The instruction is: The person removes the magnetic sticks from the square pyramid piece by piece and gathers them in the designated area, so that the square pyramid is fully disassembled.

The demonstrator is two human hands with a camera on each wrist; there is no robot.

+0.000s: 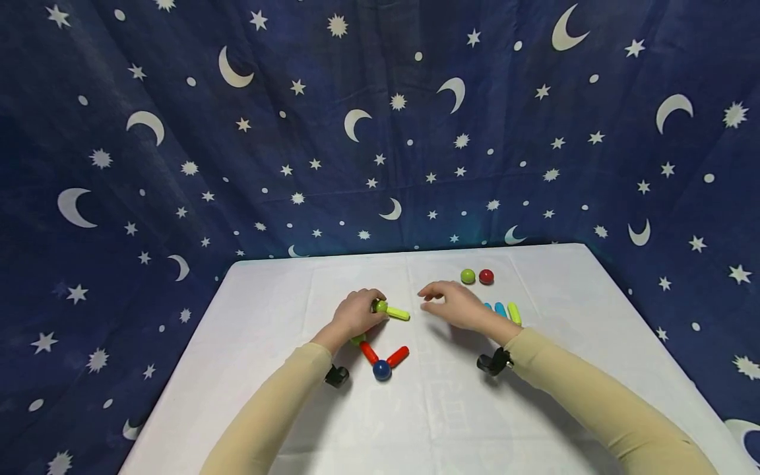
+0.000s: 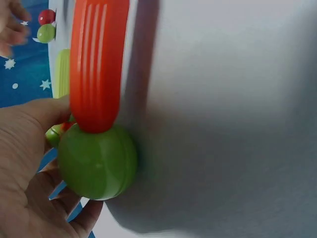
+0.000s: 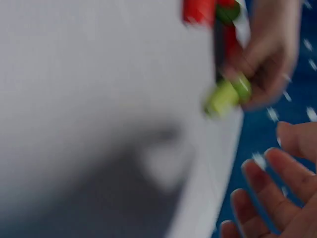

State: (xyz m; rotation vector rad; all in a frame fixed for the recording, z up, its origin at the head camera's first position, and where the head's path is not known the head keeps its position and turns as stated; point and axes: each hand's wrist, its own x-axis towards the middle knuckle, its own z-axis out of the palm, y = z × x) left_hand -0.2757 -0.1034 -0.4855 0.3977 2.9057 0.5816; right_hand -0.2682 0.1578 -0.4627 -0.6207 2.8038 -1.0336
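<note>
My left hand (image 1: 356, 312) pinches a green ball (image 1: 380, 306) with a yellow-green rod (image 1: 398, 313) sticking out to the right. Beneath that hand and wrist, partly covered, the joined toy pieces run toward me: another green ball (image 2: 96, 161), a red rod (image 1: 369, 352), then a dark blue ball (image 1: 382, 370). From the blue ball a second red rod (image 1: 398, 356) points off to the right, its outer end free. My right hand (image 1: 456, 305) hovers right of the yellow-green rod, fingers apart and holding nothing; the right wrist view is blurred.
Behind the right hand, a loose green ball (image 1: 468, 276) and a red ball (image 1: 486, 276) lie side by side. Blue rods (image 1: 500, 309) and another yellow-green rod (image 1: 514, 313) are partly hidden by the right forearm. A star-patterned curtain (image 1: 380, 132) hangs behind the white table (image 1: 451, 409).
</note>
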